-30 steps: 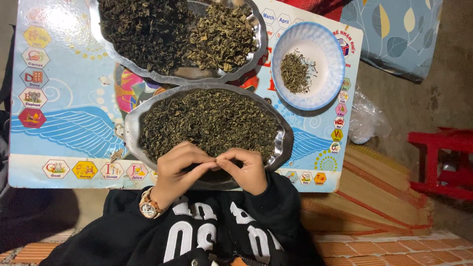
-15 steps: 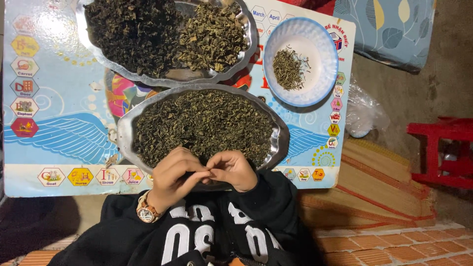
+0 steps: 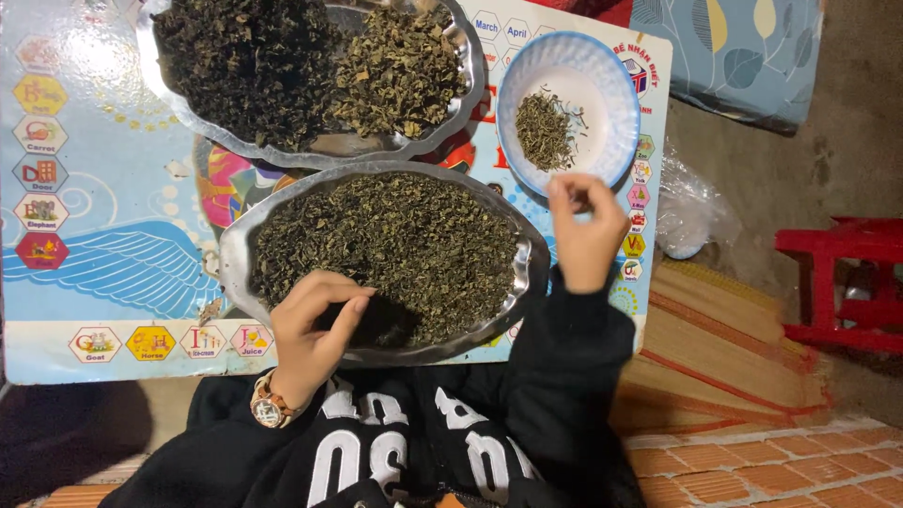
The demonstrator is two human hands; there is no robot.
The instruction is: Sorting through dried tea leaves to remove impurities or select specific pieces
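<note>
A metal tray (image 3: 235, 246) full of dried green leaves lies in front of me on a colourful picture table (image 3: 103, 226). My left hand (image 3: 310, 331), with a wristwatch, rests curled on the tray's near rim, fingertips touching the leaves. My right hand (image 3: 583, 230) is raised at the near edge of a white bowl with a blue rim (image 3: 602, 80), fingers pinched together; whether a bit of leaf sits between them I cannot tell. The bowl holds a small heap of leaf pieces (image 3: 544, 130).
A second metal tray (image 3: 442, 118) with darker and lighter dried leaves sits behind the first. A clear plastic bag (image 3: 691, 212), a woven mat (image 3: 724, 348), a red stool (image 3: 837, 282) and a blue patterned cushion (image 3: 734, 52) are to the right.
My hands were pinched together over the near rim of the tray. My right hand has since moved up and right to the bowl; my left hand stayed at the tray.
</note>
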